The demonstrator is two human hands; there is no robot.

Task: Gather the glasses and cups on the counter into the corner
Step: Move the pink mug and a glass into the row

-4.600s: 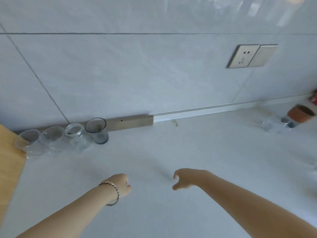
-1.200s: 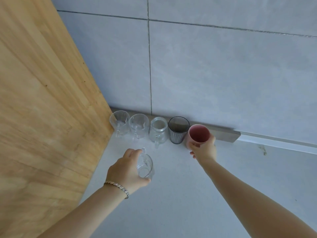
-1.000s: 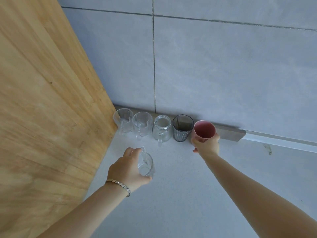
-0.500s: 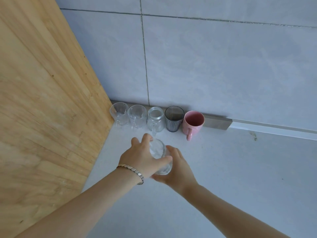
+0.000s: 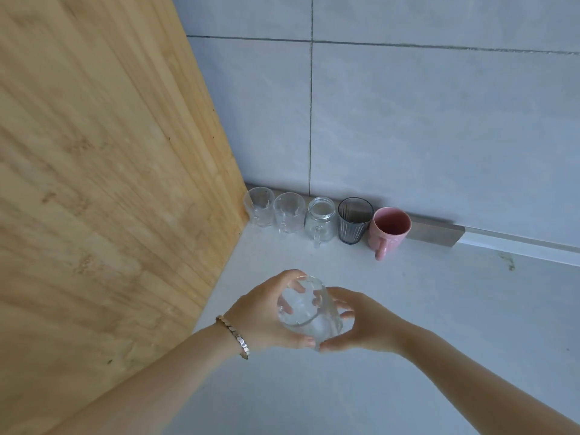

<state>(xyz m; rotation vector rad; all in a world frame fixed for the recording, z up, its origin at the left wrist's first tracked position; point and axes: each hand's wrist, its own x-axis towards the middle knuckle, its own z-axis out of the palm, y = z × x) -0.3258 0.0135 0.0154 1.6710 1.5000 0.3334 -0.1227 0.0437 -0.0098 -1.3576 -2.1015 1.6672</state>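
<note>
A clear glass (image 5: 309, 312) is held above the counter between both hands. My left hand (image 5: 266, 315) wraps its left side and my right hand (image 5: 364, 324) cups its right side. Against the back wall in the corner stands a row: two clear glass mugs (image 5: 260, 207) (image 5: 288, 211), a small glass jar mug (image 5: 320, 219), a dark ribbed tumbler (image 5: 354, 219) and a pink mug (image 5: 389, 230) with its handle toward me.
A tall wooden panel (image 5: 110, 183) closes off the left side of the counter (image 5: 439, 309). The grey tiled wall (image 5: 439, 136) runs along the back, with a metal strip (image 5: 436, 235) at its foot right of the pink mug.
My right hand let go of the pink mug, which now stands at the row's right end, and came back to the clear glass. Both hands now hold that glass, slightly nearer me.
</note>
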